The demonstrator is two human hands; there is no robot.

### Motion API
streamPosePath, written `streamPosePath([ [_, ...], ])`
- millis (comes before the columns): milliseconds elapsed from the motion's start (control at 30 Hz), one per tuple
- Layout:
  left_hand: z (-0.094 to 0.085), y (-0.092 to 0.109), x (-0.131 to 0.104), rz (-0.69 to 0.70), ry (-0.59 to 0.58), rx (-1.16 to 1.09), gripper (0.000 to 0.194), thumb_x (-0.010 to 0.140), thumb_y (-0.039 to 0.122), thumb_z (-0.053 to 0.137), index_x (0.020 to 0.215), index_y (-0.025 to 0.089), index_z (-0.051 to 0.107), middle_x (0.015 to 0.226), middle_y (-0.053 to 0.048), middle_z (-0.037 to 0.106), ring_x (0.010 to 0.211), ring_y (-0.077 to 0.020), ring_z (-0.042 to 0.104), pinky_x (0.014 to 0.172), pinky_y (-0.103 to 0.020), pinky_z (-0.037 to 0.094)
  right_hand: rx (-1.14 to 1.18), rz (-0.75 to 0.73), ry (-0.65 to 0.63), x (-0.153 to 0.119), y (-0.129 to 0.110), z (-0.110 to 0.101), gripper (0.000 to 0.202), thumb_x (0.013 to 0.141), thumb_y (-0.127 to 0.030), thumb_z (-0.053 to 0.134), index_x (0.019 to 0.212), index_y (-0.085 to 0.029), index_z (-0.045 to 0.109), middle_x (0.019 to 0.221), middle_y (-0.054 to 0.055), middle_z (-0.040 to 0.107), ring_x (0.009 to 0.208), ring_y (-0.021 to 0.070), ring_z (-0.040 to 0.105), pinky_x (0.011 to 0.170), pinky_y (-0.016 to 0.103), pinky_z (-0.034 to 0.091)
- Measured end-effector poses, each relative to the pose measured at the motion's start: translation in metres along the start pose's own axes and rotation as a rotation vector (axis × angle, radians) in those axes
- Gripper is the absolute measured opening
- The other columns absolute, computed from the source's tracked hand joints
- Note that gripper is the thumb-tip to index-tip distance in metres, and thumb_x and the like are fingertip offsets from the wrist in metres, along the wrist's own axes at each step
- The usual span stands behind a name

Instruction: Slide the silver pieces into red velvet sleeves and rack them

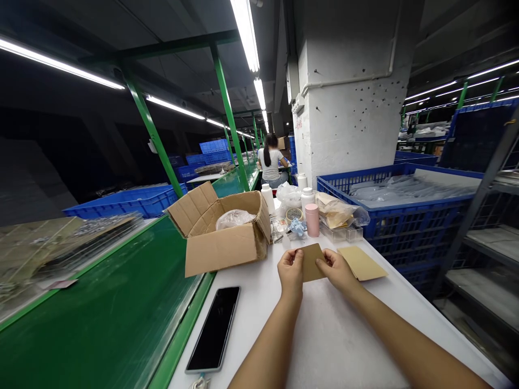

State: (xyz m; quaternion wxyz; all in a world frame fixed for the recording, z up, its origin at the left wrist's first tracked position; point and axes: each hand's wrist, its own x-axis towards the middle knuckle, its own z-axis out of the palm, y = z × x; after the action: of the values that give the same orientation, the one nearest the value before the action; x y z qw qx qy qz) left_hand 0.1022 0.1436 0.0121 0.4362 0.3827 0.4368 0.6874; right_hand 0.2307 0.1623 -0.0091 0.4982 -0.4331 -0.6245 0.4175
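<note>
A small brown piece of sandpaper-like sheet [312,263] is held up over the white table between both hands. My left hand [291,268] pinches its left edge with thumb and fingers. At its right edge, my right hand [335,270] grips it the same way. Just beyond the right hand lies a stack of tan paper sheets [365,262] on the table. An open cardboard box [223,248] with a clear plastic bag [235,219] inside stands to the left of the hands.
A phone [214,329] lies on the white table [251,313] at left. Behind the hands stand a pink bottle [312,220], white bottles [307,201] and a tape roll [294,215]. A green conveyor [121,302] runs along the left; a blue crate [389,216] stands right. A person [271,162] sits farther ahead.
</note>
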Motion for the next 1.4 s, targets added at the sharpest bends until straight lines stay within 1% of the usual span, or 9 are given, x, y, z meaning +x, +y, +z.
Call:
streamPosePath([
  [267, 0.0, 0.002, -0.001, -0.027, 0.008, 0.006, 0.041, 0.063, 0.05, 0.065, 0.075, 0.012, 0.059, 0.072, -0.002, 0.06, 0.063, -0.0083, 0.05, 0.059, -0.018, 0.04, 0.001, 0.009, -0.009, 0.0, -0.002, 0.001, 0.019, 0.074, -0.035, 0.052, 0.08, -0.017, 0.056, 0.076, 0.003, 0.063, 0.067, 0.0171, 0.057, 0.059, 0.025, 0.043],
  [433, -0.001, 0.001, 0.0, -0.084, 0.043, -0.09, 0.045, 0.064, 0.056, 0.06, 0.071, 0.011, 0.055, 0.065, -0.001, 0.056, 0.058, -0.0067, 0.048, 0.054, -0.016, 0.037, 0.001, 0.009, -0.028, 0.0, -0.002, 0.001, 0.017, 0.074, -0.034, 0.052, 0.078, -0.018, 0.054, 0.074, 0.002, 0.062, 0.068, 0.0171, 0.057, 0.06, 0.025, 0.043],
  [567, -0.005, 0.001, 0.006, -0.109, 0.107, -0.209, 0.053, 0.067, 0.061, 0.054, 0.083, 0.011, 0.059, 0.079, -0.006, 0.059, 0.07, -0.0106, 0.055, 0.059, -0.018, 0.041, 0.022, 0.018, -0.012, 0.001, 0.0, 0.001, 0.017, 0.074, -0.035, 0.052, 0.078, -0.018, 0.053, 0.074, 0.002, 0.062, 0.069, 0.0177, 0.058, 0.06, 0.025, 0.043],
  [633, -0.006, 0.002, 0.008, -0.113, 0.115, -0.24, 0.054, 0.066, 0.061, 0.054, 0.088, 0.012, 0.058, 0.081, -0.007, 0.059, 0.072, -0.011, 0.056, 0.06, -0.019, 0.041, 0.026, 0.026, -0.004, 0.001, 0.0, 0.001, 0.019, 0.074, -0.036, 0.053, 0.078, -0.018, 0.054, 0.075, 0.002, 0.063, 0.068, 0.0178, 0.058, 0.06, 0.026, 0.043],
  [833, -0.003, 0.001, 0.004, -0.027, 0.008, -0.071, 0.039, 0.063, 0.044, 0.066, 0.086, 0.014, 0.057, 0.081, -0.003, 0.059, 0.067, -0.008, 0.052, 0.062, -0.018, 0.04, 0.04, 0.027, -0.021, 0.0, 0.0, 0.001, 0.019, 0.074, -0.036, 0.053, 0.078, -0.018, 0.055, 0.074, 0.002, 0.062, 0.07, 0.0182, 0.058, 0.061, 0.026, 0.044],
  [933, -0.002, -0.002, 0.004, -0.004, 0.003, -0.035, 0.035, 0.064, 0.042, 0.065, 0.083, 0.013, 0.056, 0.079, -0.003, 0.059, 0.068, -0.0087, 0.052, 0.064, -0.018, 0.041, 0.058, 0.018, -0.043, -0.001, 0.001, 0.002, 0.019, 0.075, -0.036, 0.053, 0.078, -0.018, 0.054, 0.075, 0.002, 0.062, 0.072, 0.0184, 0.059, 0.063, 0.026, 0.045],
  [1100, -0.006, -0.006, 0.007, -0.023, 0.006, -0.049, 0.036, 0.062, 0.042, 0.066, 0.078, 0.013, 0.054, 0.073, -0.001, 0.057, 0.063, -0.0076, 0.049, 0.062, -0.018, 0.04, 0.072, 0.038, -0.094, -0.001, 0.001, 0.005, 0.022, 0.073, -0.036, 0.055, 0.084, -0.017, 0.056, 0.079, 0.004, 0.064, 0.076, 0.02, 0.06, 0.067, 0.029, 0.047],
  [1267, -0.006, -0.005, 0.007, -0.047, -0.002, -0.039, 0.039, 0.063, 0.047, 0.065, 0.077, 0.013, 0.053, 0.071, -0.001, 0.056, 0.061, -0.0075, 0.048, 0.058, -0.017, 0.038, 0.105, 0.051, -0.162, -0.005, -0.009, 0.005, 0.029, 0.072, -0.038, 0.057, 0.091, -0.016, 0.057, 0.089, 0.006, 0.065, 0.083, 0.0217, 0.06, 0.069, 0.029, 0.047],
  [1400, -0.005, -0.008, 0.008, -0.044, -0.001, -0.01, 0.042, 0.067, 0.055, 0.057, 0.078, 0.014, 0.051, 0.067, 0.0, 0.053, 0.056, -0.007, 0.046, 0.055, -0.017, 0.038, 0.083, 0.003, -0.16, -0.009, -0.019, 0.004, 0.026, 0.073, -0.041, 0.056, 0.081, -0.016, 0.056, 0.079, 0.004, 0.062, 0.075, 0.0188, 0.058, 0.065, 0.027, 0.045],
])
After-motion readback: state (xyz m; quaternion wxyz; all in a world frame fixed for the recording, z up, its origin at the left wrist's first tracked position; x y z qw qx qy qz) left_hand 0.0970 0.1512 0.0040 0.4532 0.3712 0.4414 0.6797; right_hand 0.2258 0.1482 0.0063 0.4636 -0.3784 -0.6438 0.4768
